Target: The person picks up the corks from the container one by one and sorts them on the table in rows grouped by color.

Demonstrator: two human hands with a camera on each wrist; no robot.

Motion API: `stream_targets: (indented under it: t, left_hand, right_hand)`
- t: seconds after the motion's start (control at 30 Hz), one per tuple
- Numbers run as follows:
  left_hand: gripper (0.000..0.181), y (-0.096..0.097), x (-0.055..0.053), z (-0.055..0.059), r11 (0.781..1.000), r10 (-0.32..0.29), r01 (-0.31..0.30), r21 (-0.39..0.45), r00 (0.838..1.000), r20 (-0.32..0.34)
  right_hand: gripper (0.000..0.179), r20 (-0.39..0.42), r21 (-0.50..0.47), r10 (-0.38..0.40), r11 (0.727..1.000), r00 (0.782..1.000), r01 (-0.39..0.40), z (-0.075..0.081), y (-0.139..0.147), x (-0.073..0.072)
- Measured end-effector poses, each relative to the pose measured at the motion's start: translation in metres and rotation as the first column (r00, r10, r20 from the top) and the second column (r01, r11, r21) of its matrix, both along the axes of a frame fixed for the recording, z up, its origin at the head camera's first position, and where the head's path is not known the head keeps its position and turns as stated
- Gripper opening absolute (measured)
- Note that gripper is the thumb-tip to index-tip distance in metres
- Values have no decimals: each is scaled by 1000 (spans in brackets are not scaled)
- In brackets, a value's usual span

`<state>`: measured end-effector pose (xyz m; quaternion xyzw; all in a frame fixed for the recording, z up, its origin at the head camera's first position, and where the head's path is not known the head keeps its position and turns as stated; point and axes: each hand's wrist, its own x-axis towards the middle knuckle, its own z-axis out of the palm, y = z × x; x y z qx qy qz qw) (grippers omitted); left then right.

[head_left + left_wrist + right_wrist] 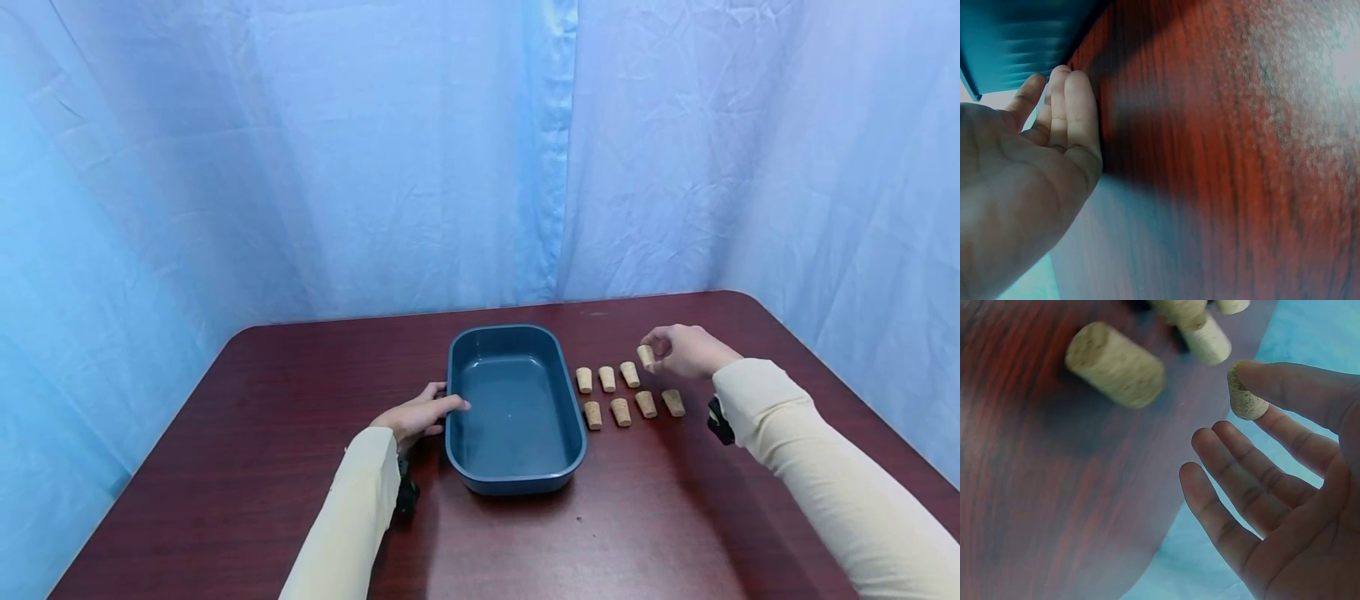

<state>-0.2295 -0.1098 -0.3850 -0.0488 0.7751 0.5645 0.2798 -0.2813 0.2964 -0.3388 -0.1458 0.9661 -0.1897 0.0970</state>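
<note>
Between thumb and index finger, my right hand [686, 352] pinches a tapered cork stopper [1246, 395]; its other fingers are spread apart in the right wrist view. Several more cork stoppers [620, 412] stand on the table in two rows, just left of and below that hand. A deep blue rectangular plastic tub [517, 417] sits left of the corks, with nothing inside. My left hand [420, 414] grips the tub's left side, its thumb over the rim and its fingers along the outer wall [1019, 47].
The dark red wood-grain table [262, 467] has rounded far corners. Pale blue curtains [405, 150] hang behind it and at both sides. The nearest cork column stands close to the tub's right wall.
</note>
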Motion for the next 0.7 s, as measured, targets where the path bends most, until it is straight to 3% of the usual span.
stream_targets:
  t: [0.4, 0.7]
  left_hand:
    - [80, 0, -1, -2, 1000, 6, -6, -11, 1000, -3]
    - [79, 0, 0, -1, 1000, 12, -12, -15, 1000, -15]
  right_hand:
    - [35, 78, 30, -79, 997, 994, 77, -18, 8, -4]
    - [35, 83, 64, -100, 993, 992, 95, -26, 6, -5]
